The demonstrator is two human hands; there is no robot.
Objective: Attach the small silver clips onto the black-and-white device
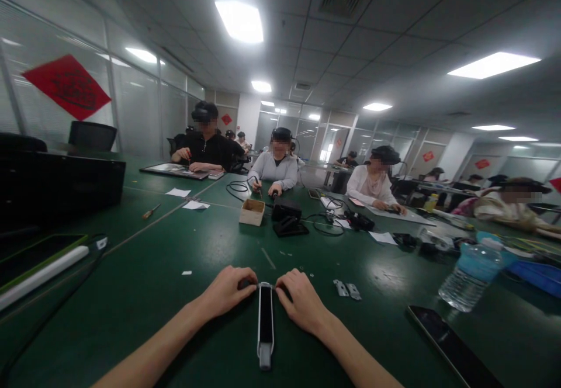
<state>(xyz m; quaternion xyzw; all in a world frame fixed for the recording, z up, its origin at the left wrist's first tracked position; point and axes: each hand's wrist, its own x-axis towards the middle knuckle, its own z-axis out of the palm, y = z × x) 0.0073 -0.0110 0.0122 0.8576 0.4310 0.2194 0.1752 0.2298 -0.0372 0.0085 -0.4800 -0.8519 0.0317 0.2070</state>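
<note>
A long, narrow piece with a pale frame, black face and grey near end [265, 318] lies on the green table, pointing away from me. My left hand [228, 291] is at its far left corner, thumb and forefinger curled together in a pinch at the edge. On the opposite corner, the bent fingers of my right hand [302, 300] close in the same way, with the thumb lower along the side. What exactly the fingertips grip is too small to make out. Two small metal plates [347, 290] lie right of my right hand.
A phone [451, 341] and a water bottle [471, 277] stand or lie at the right. A small open box [252, 212] and a black device [287, 215] sit ahead. A screwdriver [151, 211] lies left, near a black monitor [61, 192]. Several people work across the table.
</note>
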